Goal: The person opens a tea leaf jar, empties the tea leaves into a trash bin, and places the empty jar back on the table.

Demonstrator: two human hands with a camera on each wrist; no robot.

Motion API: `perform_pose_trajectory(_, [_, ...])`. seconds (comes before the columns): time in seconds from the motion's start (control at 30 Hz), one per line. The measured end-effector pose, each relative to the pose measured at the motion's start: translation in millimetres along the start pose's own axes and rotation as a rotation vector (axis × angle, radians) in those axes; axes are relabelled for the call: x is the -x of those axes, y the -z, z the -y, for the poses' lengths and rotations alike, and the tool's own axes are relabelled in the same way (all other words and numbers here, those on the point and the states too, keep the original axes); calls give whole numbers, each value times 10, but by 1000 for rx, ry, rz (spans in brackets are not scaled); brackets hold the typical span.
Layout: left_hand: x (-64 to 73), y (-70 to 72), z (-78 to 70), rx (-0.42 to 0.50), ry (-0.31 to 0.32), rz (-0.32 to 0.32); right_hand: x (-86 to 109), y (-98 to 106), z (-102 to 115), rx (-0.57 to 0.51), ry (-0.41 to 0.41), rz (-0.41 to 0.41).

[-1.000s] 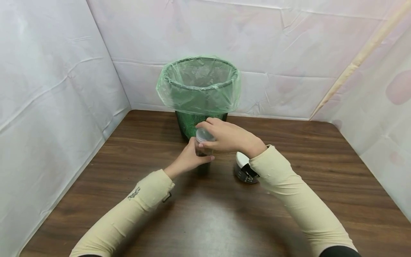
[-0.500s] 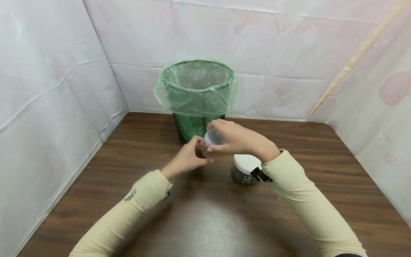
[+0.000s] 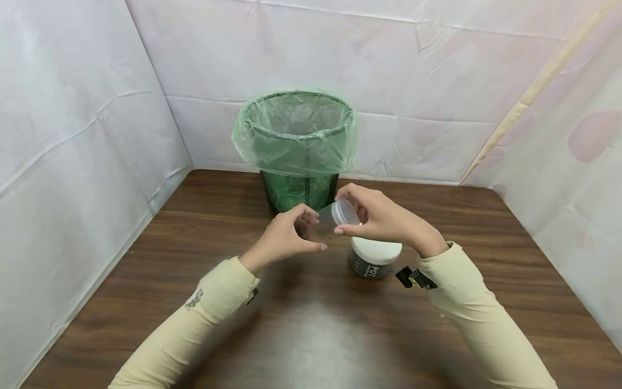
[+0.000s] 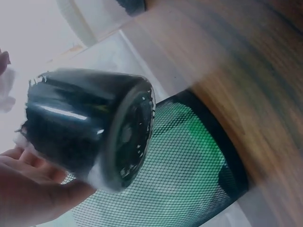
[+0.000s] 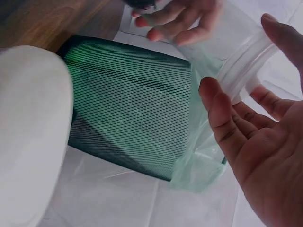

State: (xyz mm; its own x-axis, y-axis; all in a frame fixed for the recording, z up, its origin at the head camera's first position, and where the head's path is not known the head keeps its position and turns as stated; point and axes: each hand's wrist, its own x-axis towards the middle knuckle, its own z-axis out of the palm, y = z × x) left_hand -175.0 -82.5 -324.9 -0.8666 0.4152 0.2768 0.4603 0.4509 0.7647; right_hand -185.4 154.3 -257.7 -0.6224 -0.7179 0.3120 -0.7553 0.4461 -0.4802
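Observation:
A clear plastic jar [image 3: 324, 222] lies tilted sideways in the air between my two hands, in front of the bin. Dark, loose-looking contents fill its base end, which shows large in the left wrist view as the dark jar [image 4: 85, 123]. My left hand [image 3: 284, 236] grips the jar near that end, thumb below and fingers behind. Around the clear ribbed lid [image 5: 246, 64] at the other end, my right hand [image 3: 389, 219] curls its thumb and fingers. Below the right hand stands a dark pot with a white lid [image 3: 376, 250].
Behind the hands, a mesh bin [image 3: 291, 189] lined with a green bag [image 3: 301, 154] stands at the back of the brown wooden table [image 3: 204, 232]. White sheets [image 3: 418, 70] wall in the back and sides.
The jar has gone from upright to tilted, its lid end swinging right. My right hand has moved right with the lid, and the white-lidded pot shows more fully.

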Motion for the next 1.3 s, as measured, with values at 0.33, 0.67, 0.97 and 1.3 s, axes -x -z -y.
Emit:
perform_pose_trajectory(0.33, [33, -40, -107, -101, -73, -44, 291, -61, -94, -88, 60, -103])
perform_pose_trajectory(0.67, [29, -47, -179, -153, -31, -18, 362, -91, 15, -116, 142, -144])
perform_pose_trajectory(0.97, [34, -50, -190, -225, -52, -43, 410, -199, -199, -163, 173, -151])
perform_pose_trajectory(1.3, [33, -34, -191, -272, -53, -31, 416, -250, -216, -155, 230, -162])
